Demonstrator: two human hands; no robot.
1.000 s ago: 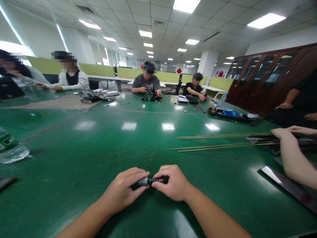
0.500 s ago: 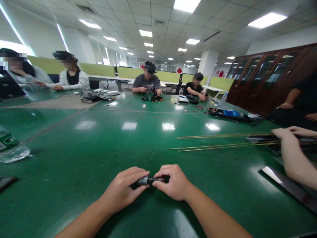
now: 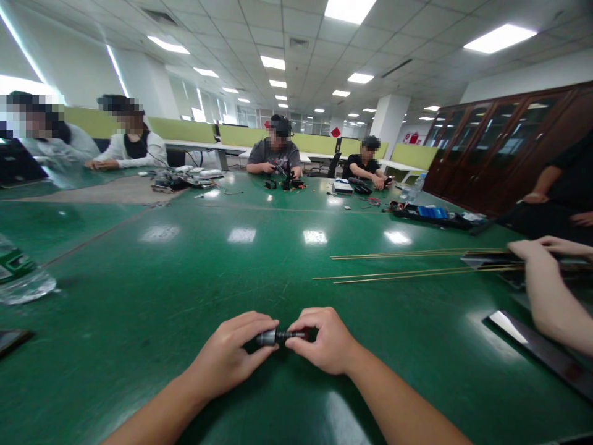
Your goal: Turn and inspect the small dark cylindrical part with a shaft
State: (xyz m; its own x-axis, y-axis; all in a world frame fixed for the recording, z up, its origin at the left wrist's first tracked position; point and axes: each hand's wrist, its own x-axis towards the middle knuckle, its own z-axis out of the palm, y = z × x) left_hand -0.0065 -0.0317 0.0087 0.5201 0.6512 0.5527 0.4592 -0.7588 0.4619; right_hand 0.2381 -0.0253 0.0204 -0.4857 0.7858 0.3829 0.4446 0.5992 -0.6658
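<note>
A small dark cylinder (image 3: 267, 337) with a grey, shiny barrel and a narrower ribbed end lies level between my hands, just over the green table (image 3: 185, 259). My left hand (image 3: 227, 351) is closed around the thick barrel, thumb below and fingers above. At the other side, my right hand (image 3: 328, 341) pinches the thin ribbed end between thumb and fingertips. Part of the cylinder is hidden behind the fingers. Whether the barrel and the ribbed end are one piece, I cannot tell.
Thin brass-coloured rods (image 3: 393, 254) lie to the right, near another person's arm (image 3: 549, 296). Closer stands a dark glossy slab (image 3: 540, 352). At the left are a water bottle (image 3: 23, 278) and a dark flat object (image 3: 13, 340). Several people sit across the table.
My hands and the cylinder are almost unmoved. At the far left, a seated person has shifted slightly to the right and drawn an arm back.
</note>
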